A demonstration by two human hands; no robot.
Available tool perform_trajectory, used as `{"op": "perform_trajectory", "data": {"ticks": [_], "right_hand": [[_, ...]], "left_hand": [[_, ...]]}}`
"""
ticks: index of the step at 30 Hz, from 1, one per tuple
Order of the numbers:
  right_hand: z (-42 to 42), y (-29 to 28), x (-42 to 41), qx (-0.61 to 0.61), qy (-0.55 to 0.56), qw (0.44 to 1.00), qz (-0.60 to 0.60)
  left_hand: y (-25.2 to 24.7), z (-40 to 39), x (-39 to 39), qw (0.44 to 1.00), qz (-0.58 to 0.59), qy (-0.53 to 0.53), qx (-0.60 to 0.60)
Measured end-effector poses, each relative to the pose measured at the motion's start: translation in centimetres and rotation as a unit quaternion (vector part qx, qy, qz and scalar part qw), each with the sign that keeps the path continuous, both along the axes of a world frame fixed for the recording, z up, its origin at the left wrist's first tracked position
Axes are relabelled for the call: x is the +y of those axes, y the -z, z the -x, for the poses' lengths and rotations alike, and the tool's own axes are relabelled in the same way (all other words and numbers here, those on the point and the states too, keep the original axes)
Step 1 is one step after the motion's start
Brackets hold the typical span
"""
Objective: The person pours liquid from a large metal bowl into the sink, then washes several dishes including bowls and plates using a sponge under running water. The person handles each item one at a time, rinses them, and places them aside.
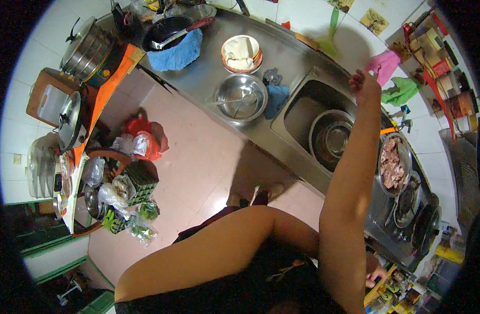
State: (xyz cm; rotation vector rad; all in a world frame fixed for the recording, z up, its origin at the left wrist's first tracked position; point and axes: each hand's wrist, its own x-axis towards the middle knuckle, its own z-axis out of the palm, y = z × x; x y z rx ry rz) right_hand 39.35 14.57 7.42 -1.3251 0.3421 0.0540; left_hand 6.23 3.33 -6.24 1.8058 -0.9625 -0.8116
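Observation:
My right arm reaches up across the right side of the view. My right hand (363,84), fingers bent, is beyond the sink (297,104), in front of a pink cloth (387,64) hanging at the tiled wall. Whether it touches the cloth is unclear. A green cloth (401,92) hangs close by. Inside the sink sits a metal basin (317,127), partly hidden by my forearm. My left arm crosses in front of my body and passes behind the right one. My left hand (375,274) shows at lower right, partly hidden, near several bottles and jars (397,292).
Raw meat (393,167) lies in a metal bowl right of my forearm. On the steel counter (204,80) stand a metal bowl with a ladle (240,98), stacked bowls (242,53) and a wok (153,29). A plastic crate (143,182) and bags stand on the floor at left.

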Motion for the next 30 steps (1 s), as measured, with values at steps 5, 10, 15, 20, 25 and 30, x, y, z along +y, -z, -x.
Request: {"op": "perform_trajectory", "data": {"ticks": [5, 10, 15, 20, 25, 30], "right_hand": [[1.2, -0.3, 0.3, -0.028, 0.025, 0.997, -0.062], [4.5, -1.5, -0.2, -0.019, 0.016, 0.998, 0.050], [7.5, 4.0, -1.6, -0.089, -0.091, 0.958, 0.255], [11.0, 16.9, -4.8, -0.171, -0.125, 0.895, 0.393], [12.9, 18.0, 2.6, -0.171, -0.146, 0.870, 0.439], [10.5, 18.1, 11.6, -0.281, -0.184, 0.831, 0.444]], "left_hand": [[-0.2, 0.3, 3.2, 0.999, -0.019, -0.044, 0.007], [1.7, -0.8, 6.4, 0.994, -0.042, -0.099, 0.025], [10.1, -2.1, 14.2, 0.974, -0.097, -0.204, -0.030], [15.3, -2.9, 24.0, 0.921, 0.067, -0.356, 0.143], [8.1, -1.2, 32.9, 0.875, 0.091, -0.403, 0.254], [4.1, -0.5, 38.6, 0.763, 0.092, -0.494, 0.407]]}}
